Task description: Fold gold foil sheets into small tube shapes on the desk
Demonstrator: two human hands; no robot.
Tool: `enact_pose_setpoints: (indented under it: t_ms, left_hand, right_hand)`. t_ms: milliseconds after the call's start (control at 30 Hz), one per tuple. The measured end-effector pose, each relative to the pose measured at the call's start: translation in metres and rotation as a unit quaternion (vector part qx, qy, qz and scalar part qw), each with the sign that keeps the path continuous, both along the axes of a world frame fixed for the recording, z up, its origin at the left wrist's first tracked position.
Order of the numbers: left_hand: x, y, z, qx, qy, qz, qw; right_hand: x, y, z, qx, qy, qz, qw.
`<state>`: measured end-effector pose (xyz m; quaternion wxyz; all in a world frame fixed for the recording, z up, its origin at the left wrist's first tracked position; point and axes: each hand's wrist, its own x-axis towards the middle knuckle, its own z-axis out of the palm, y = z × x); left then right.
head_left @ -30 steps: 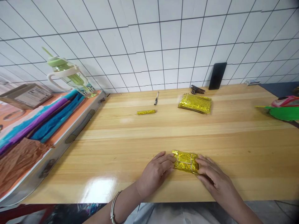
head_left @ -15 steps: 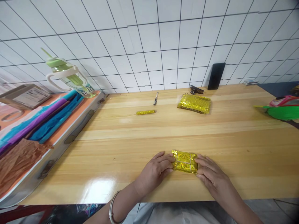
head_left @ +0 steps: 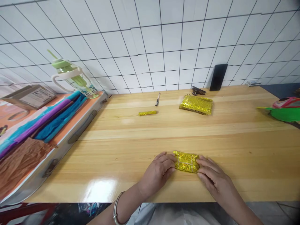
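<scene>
A flat gold foil packet (head_left: 186, 162) with pale bands across it lies on the wooden table near the front edge. My left hand (head_left: 159, 170) has its fingers closed on the packet's left end. At the right end, my right hand (head_left: 214, 176) grips it with bent fingers. Farther back lies a stack of gold foil sheets (head_left: 196, 104), touched by neither hand. A thin gold foil roll (head_left: 147, 113) rests left of that stack, with a pen (head_left: 157, 99) just behind it.
A black clip (head_left: 198, 90) and a dark phone-like slab (head_left: 218, 77) are by the tiled wall. On the left, a raised case (head_left: 77, 132) holds coloured paper, a box (head_left: 35, 97) and a green-lidded bottle (head_left: 75, 78). A green and pink object (head_left: 286, 111) sits at the right.
The whole view has shifted slightly, so things appear a little farther right. Both hands keep nearly the same hold on the packet.
</scene>
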<state>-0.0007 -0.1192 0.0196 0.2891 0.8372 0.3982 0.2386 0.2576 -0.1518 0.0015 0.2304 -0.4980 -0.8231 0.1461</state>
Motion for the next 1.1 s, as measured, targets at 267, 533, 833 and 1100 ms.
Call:
enact_pose_setpoints:
  t_ms: [267,533,833,1100]
  left_hand:
    - [0.01,-0.002,0.001,0.007,0.001,0.069,0.998]
    - [0.02,0.002,-0.003,0.014,0.006,0.123,0.992]
    - [0.022,0.002,-0.001,0.015,0.035,0.145,0.989]
    - [0.023,0.01,0.004,0.007,0.066,0.135,0.989]
  right_hand:
    - [-0.013,0.002,0.001,0.041,0.006,-0.044,0.998]
    - [-0.018,0.007,0.005,0.05,0.014,-0.055,0.997]
    - [-0.022,0.01,0.007,0.048,0.0,-0.063,0.997]
    - [-0.022,0.013,0.006,0.039,-0.03,-0.072,0.996]
